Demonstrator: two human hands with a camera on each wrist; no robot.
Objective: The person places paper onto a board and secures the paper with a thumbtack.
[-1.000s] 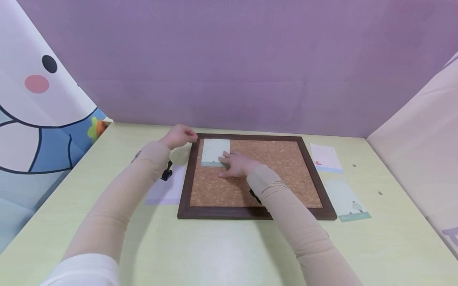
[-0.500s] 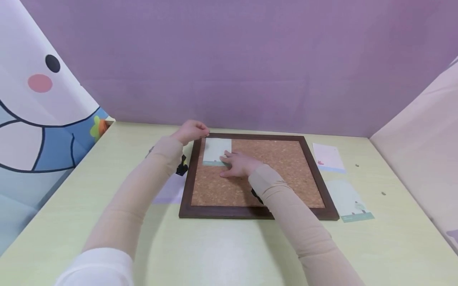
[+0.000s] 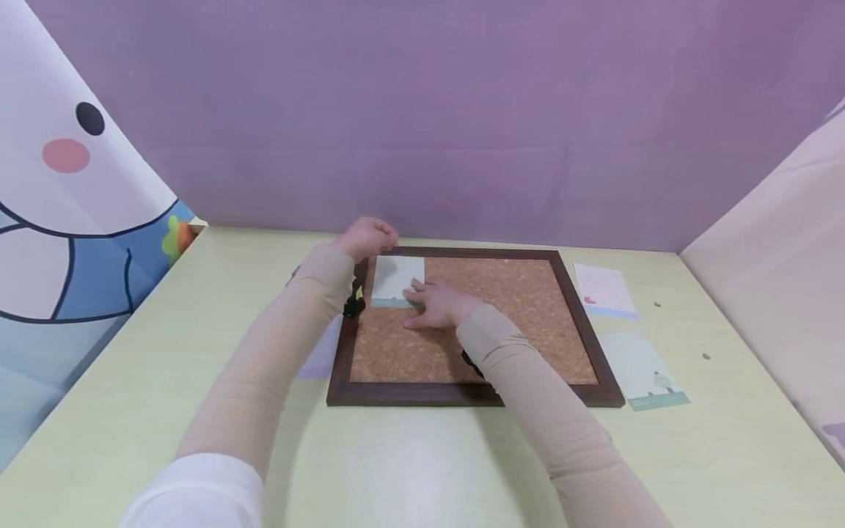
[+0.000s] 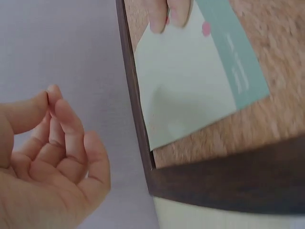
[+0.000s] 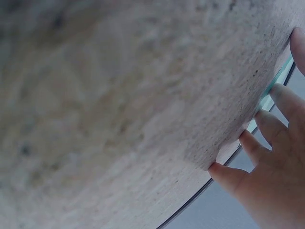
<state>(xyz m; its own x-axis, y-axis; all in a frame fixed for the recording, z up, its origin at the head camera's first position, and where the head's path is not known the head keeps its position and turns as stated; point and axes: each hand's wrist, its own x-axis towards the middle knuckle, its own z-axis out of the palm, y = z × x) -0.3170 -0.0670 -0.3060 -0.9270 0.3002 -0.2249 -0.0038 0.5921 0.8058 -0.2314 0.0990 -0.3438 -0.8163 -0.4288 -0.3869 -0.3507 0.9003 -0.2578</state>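
Note:
A pale green note sheet (image 3: 396,279) with a green strip lies at the upper left of the cork board (image 3: 475,352), which has a dark brown frame (image 3: 422,394). My right hand (image 3: 444,302) rests on the sheet's right edge and the cork, fingers spread; in the right wrist view, fingertips (image 5: 271,126) touch along the sheet. My left hand (image 3: 370,238) hovers above the frame's upper left corner. In the left wrist view, thumb and forefinger of the left hand (image 4: 57,152) meet at their tips, other fingers curled; I cannot make out anything between them.
Right of the board lie a white sheet with a blue strip (image 3: 604,290) and a pale green sheet with a tree (image 3: 643,370). Two small grey items (image 3: 706,356) lie beyond them. A lilac sheet (image 3: 321,356) is partly under the left arm. A purple wall (image 3: 462,132) stands behind.
My left hand has moved right and slightly away from me, from beside the board's left edge to above its upper left corner. The right hand stays on the sheet.

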